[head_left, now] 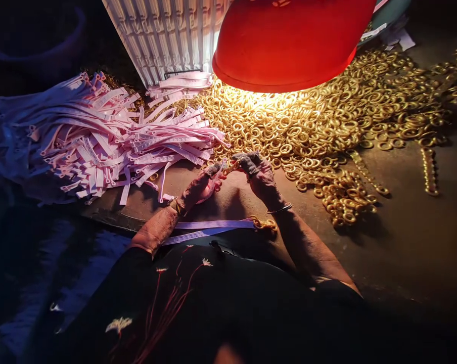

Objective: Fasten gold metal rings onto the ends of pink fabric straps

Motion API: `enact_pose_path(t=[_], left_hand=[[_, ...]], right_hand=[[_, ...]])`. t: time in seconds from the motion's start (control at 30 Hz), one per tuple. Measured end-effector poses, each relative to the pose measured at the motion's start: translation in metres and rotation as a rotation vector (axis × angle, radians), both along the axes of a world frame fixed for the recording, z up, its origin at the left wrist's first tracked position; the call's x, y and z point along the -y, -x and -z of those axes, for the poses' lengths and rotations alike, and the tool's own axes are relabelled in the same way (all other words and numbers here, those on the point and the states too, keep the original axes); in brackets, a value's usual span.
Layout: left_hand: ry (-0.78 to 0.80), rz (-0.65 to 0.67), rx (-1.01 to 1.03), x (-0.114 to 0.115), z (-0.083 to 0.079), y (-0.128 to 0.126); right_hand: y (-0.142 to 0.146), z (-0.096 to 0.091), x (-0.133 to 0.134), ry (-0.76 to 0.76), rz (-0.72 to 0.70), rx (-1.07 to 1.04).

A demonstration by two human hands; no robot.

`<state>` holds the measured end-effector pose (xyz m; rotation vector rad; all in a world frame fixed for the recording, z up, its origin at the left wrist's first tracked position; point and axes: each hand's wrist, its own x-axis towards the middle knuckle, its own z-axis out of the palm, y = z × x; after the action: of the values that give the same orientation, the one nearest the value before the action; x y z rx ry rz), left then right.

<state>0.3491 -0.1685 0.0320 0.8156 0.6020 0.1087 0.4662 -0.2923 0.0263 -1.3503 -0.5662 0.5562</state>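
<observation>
1. Where the two hands meet under the lamp, the left hand (200, 184) is closed around a pink strip (215, 183). Thumb and wrapped forefinger pinch its upper end.
2. Pink strip: thin, flat, pale plastic. Its long axis runs from the left fingertips down and back through the left palm, and its top end points toward the right hand.
3. Right hand (261, 177): fingertips wrapped in grey cloth and clenched in a pinch on a gold ring (233, 166), which sits just beside the strip's top end. Whether ring and strip touch cannot be told.
4. Gold ring: small, round, shiny, lying between the two sets of fingertips and nearer the right ones.
5. Heap of gold rings (319, 126): spread over the table (403, 242) beyond and to the right, nearer the right hand.
6. Pile of pink strips (99, 136): loose and crisscrossed at the far left, nearer the left hand.
7. Second strip (209, 225): lies crosswise near the body, under both forearms, with gold rings at its right end.
8. Red lamp shade (289, 40): hangs over the heap; a white ribbed panel (164, 35) stands to its left.
</observation>
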Motion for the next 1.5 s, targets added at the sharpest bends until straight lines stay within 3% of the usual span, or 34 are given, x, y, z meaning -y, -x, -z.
enact_pose_path(t=[0.13,0.33,0.57,0.7,0.8,0.93,1.07,1.27,1.33,1.5], left_hand=[[-0.041,-0.062,-0.003,0.001,-0.002,-0.001],[-0.127,-0.061,-0.070,0.008,-0.005,0.002],[-0.023,-0.026,-0.084,0.022,-0.019,0.006],[0.055,-0.006,-0.072,0.025,-0.019,0.009],[0.021,0.016,-0.082,0.026,-0.022,0.012],[-0.144,0.056,-0.072,0.028,-0.025,0.015],[-0.253,0.086,-0.050,0.030,-0.019,0.018],[-0.365,0.023,-0.114,0.040,-0.008,0.020],[-0.396,0.021,-0.128,0.042,-0.008,0.020],[-0.415,0.111,-0.182,0.035,-0.018,0.014]], right_hand=[[-0.009,-0.008,0.007,-0.039,-0.073,-0.199],[0.010,0.001,0.009,0.115,-0.078,0.035],[0.037,-0.013,0.013,0.158,0.006,0.184],[0.043,-0.013,0.015,0.200,0.048,0.276],[0.045,-0.010,0.017,0.199,0.070,0.342],[0.039,-0.008,0.024,0.247,-0.038,0.386],[0.028,-0.008,0.033,0.307,-0.164,0.384],[0.016,-0.009,0.041,0.382,-0.397,0.048],[0.018,-0.007,0.040,0.376,-0.372,0.047],[0.028,-0.001,0.033,0.267,-0.105,0.200]])
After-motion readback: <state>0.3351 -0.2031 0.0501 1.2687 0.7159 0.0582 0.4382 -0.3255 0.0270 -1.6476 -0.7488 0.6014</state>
